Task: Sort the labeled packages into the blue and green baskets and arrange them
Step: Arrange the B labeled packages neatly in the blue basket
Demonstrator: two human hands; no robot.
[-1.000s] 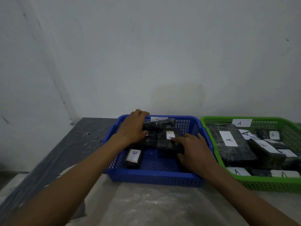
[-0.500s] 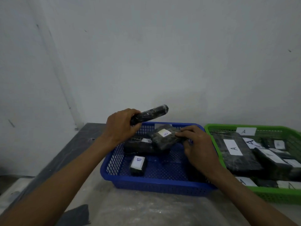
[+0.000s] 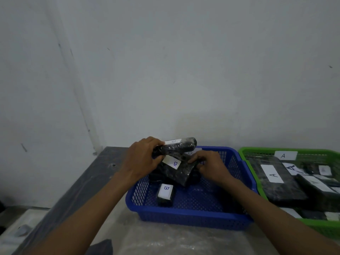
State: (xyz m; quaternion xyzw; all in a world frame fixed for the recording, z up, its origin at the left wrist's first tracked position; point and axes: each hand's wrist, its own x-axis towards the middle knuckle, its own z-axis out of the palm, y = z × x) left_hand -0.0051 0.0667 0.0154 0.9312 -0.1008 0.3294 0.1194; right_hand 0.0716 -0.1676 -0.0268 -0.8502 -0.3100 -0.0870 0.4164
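Black plastic wrap looks slippery: the left hand [image 3: 141, 159] grips a roll [image 3: 174, 147] at its nine o'clock end; the right hand [image 3: 211, 166] pinches a soft flat package [image 3: 176, 170] over the blue basket [image 3: 230, 159].

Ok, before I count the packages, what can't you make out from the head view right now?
- Label on the rolled package in the left hand: tilted away, too small to read.
- Packages beneath the flat B package that the right hand holds: hidden by it and both hands.
- Green basket: right part cut off by the frame edge; near packages' labels hidden behind its rim.
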